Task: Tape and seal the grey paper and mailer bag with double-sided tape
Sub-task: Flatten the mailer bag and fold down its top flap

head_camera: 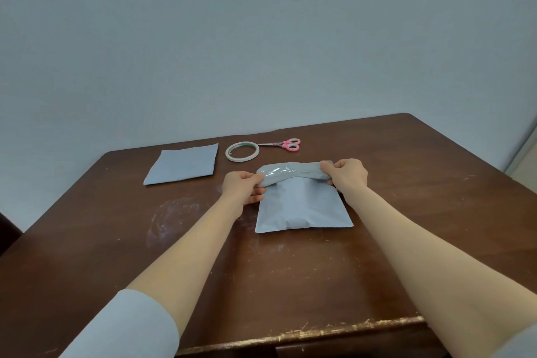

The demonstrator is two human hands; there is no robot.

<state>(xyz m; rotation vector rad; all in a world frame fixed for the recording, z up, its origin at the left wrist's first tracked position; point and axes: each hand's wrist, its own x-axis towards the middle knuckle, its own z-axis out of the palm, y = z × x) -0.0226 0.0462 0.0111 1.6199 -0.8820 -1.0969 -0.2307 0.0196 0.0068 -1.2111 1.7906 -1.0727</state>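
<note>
A grey mailer bag (pixel 302 206) lies flat in the middle of the brown table (pixel 421 212). Its top flap (pixel 286 173) is lifted and curled toward me, with a shiny strip showing on it. My left hand (pixel 242 186) pinches the flap's left end. My right hand (pixel 347 176) grips the flap's right end. A grey paper sheet (pixel 183 167) lies flat to the left, apart from the bag. A roll of double-sided tape (pixel 242 151) lies flat behind the bag.
Pink-handled scissors (pixel 283 144) lie just right of the tape roll near the table's far edge. A plain wall stands behind the table. The table's near edge (pixel 319 334) is chipped. White scuffs mark the wood at the left.
</note>
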